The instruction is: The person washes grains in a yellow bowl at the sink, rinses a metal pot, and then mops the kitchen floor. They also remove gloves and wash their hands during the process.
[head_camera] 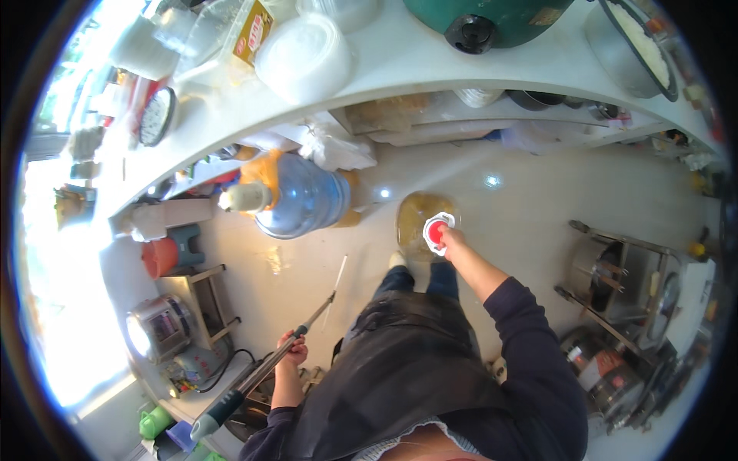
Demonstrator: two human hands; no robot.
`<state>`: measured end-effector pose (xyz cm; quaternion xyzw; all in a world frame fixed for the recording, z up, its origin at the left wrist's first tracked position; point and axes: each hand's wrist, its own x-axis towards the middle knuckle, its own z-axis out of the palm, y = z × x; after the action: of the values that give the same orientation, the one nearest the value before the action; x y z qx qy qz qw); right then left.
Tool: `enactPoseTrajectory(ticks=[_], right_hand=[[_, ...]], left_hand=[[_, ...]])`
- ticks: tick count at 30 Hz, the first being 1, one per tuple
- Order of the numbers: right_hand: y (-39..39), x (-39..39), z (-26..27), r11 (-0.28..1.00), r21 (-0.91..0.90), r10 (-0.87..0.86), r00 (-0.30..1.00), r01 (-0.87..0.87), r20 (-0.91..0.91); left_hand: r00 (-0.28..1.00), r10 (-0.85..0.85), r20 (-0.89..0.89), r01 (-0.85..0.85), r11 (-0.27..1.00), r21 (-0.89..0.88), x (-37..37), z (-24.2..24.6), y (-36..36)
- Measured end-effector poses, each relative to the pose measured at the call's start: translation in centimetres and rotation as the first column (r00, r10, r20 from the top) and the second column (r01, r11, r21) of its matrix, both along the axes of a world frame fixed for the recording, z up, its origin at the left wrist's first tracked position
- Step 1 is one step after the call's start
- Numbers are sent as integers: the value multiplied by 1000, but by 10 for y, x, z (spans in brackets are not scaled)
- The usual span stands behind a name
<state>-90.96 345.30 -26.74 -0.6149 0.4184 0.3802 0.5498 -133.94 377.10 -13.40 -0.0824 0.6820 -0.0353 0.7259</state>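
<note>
My left hand point(293, 348) is closed around the grey and green pole of a long-handled tool point(259, 374); it slants from the lower left towards the floor, where a thin pale edge shows at its far end. In front of me, my right hand point(450, 239) grips a small red and white object point(436, 229), whose kind I cannot tell. Beneath that object is a translucent yellowish-brown basin or stool point(410, 216), near my feet. The fingers of my right hand are partly hidden by the view from above.
A large blue water bottle point(311, 196) with a pump stands front left. A white counter point(380, 63) curves across the front, bearing plastic containers and a green pot point(507, 17). Metal racks with pots point(628, 282) stand right; a wooden-framed stool point(210, 305) stands left.
</note>
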Motion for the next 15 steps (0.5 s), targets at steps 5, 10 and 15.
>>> enactPoseTrajectory(ticks=[5,10,15], right_hand=[[70,26,-22,997,26,75,992,-78,105],[151,58,-58,963,270,-35,995,10,90],[191,69,29,863,218,465,885,-456,10]], left_hand=[[991,120,-54,-105,968,229,37,28,-43],[963,257,83,-271,914,302,44,55,-85],[910,408,72,-407,846,344,26,55,-110]])
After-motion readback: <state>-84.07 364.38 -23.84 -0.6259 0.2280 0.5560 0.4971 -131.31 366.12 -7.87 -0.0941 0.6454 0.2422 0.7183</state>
